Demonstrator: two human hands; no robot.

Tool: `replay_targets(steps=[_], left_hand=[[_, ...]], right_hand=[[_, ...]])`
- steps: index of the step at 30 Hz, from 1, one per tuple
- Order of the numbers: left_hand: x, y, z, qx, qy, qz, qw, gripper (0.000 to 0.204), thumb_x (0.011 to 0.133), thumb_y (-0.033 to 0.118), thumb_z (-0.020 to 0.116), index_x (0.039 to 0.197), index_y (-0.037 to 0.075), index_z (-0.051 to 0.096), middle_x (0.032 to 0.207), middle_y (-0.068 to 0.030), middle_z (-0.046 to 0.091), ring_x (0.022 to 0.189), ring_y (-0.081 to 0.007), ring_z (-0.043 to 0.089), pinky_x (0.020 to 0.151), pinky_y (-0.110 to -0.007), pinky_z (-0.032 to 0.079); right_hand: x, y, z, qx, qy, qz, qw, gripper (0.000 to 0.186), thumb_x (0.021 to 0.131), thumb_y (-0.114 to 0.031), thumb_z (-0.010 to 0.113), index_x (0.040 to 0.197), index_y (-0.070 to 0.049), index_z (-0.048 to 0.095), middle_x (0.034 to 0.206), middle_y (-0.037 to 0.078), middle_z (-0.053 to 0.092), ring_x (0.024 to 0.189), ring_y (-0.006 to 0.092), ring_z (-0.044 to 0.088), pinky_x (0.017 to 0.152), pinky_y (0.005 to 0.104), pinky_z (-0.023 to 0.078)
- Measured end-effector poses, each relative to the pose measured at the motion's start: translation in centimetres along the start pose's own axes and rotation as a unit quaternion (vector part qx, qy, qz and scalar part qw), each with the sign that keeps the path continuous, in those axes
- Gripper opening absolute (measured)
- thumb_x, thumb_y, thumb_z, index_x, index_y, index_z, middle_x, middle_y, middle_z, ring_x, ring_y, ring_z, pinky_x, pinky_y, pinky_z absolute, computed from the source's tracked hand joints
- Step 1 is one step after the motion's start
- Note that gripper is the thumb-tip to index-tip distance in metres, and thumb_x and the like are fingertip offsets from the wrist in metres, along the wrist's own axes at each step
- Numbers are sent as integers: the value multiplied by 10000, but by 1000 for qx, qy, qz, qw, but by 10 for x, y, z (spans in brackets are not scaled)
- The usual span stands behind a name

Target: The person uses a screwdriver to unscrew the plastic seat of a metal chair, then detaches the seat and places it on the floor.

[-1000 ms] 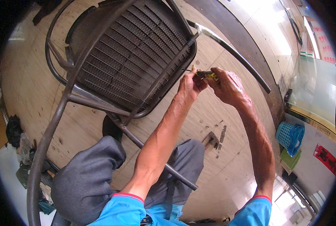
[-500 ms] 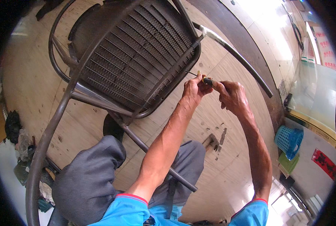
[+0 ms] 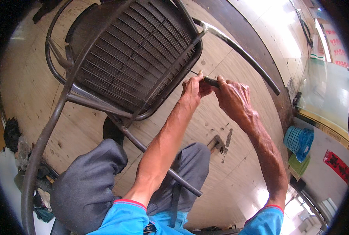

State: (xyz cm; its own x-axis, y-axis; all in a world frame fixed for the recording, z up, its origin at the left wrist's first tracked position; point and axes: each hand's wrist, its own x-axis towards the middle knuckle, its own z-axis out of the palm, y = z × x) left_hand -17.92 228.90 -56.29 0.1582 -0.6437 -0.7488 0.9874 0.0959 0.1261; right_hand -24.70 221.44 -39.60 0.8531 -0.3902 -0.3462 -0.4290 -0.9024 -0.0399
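Note:
A dark metal-framed chair [image 3: 131, 58] with a woven, slatted seat lies tipped over, its underside toward me. Beside the seat's right edge, both my hands are on a screwdriver [image 3: 211, 81] with a dark handle. My left hand [image 3: 193, 87] closes around the front of it, where the thin shaft points at the seat's rim. My right hand [image 3: 234, 96] grips the rear of the handle. The shaft's tip is at the rim; whether it sits in a screw is too small to tell.
A hammer [image 3: 216, 144] lies on the tiled floor [image 3: 229, 176] by my knee, among dark scraps. At the right stand a blue basket [image 3: 298, 141] and a glass-topped case [image 3: 325, 98]. Bags and clutter [image 3: 13, 133] line the left. A chair leg [image 3: 170, 172] crosses between my legs.
My right hand has turned over the handle, so its back now faces up. The chair and my hands appear slightly farther left and higher in view.

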Motion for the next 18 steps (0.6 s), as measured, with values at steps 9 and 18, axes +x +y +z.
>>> replay_targets(steps=[9,18], left_hand=[[10,7,-2,-46,-49,-20,998,227,984,264,522,915,74,625,848,-105,683,763,-250,669,728,-417,569],[5,7,-9,-50,-84,-12,995,260,992,297,532,926,70,642,847,-72,682,744,-216,655,731,-374,555]], right_hand=[[2,8,-6,65,59,11,996,346,919,-332,646,937,13,651,738,170,672,666,279,693,571,395,525],[15,1,-20,397,-151,223,877,505,964,-430,548,841,45,666,640,113,660,545,180,685,500,319,551]])
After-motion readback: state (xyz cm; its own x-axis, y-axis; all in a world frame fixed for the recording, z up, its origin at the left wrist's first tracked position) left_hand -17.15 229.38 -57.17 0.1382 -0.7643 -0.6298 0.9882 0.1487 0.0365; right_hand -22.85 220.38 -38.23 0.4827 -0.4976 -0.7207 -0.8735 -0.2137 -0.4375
